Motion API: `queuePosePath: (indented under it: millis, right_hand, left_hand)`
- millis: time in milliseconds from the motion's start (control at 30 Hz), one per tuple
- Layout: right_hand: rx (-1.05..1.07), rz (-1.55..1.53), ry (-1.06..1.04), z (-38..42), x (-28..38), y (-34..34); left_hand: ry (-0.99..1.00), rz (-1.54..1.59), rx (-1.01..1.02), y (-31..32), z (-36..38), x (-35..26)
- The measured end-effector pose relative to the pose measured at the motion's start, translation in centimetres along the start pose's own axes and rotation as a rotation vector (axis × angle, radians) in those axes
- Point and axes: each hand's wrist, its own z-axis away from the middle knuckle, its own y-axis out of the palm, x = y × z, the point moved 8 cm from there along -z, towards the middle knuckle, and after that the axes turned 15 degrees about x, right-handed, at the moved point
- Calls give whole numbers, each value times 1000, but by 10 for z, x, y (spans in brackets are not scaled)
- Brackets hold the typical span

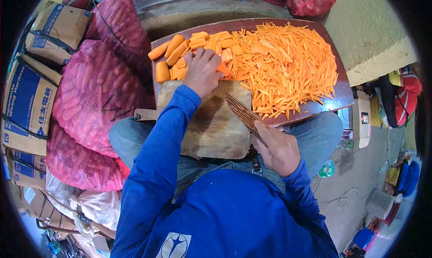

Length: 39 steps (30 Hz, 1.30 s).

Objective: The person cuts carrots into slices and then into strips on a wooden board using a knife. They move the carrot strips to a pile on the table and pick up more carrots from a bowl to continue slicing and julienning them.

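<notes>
My left hand (203,74) reaches past the far edge of the wooden cutting board (213,132), its fingers curled down over the carrot pieces. An orange carrot piece (223,69) shows beside the thumb; the fingertips are partly hidden. My right hand (280,151) grips a knife (243,114), whose brown-streaked blade points up and left over the board's right edge. Its handle is mostly covered by my fingers. Chunky peeled carrots (175,48) lie at the table's left, and a big heap of carrot strips (292,64) spreads over the right side.
The board rests over my lap, against the dark red table (344,84). A second handle (146,114) sticks out left of the board. Pink mesh sacks (96,96) and cardboard boxes (33,105) crowd the left. A concrete ledge (373,37) stands at the right.
</notes>
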Motion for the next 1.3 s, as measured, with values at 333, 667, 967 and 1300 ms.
queuePosePath:
  millis: [333, 667, 967, 1300]
  right_hand:
    - [13, -227, 91, -1, -7, -9]
    - [270, -331, 58, -45, 20, 17]
    - [338, -408, 3, -60, 36, 43]
    - [263, -382, -32, -53, 43, 32]
  left_hand:
    - [-160, 516, 110, -24, 104, -15]
    - [-372, 362, 35, -31, 181, -24]
    - [-225, 234, 33, -23, 178, -43]
    - [-148, 254, 32, -19, 177, -46]
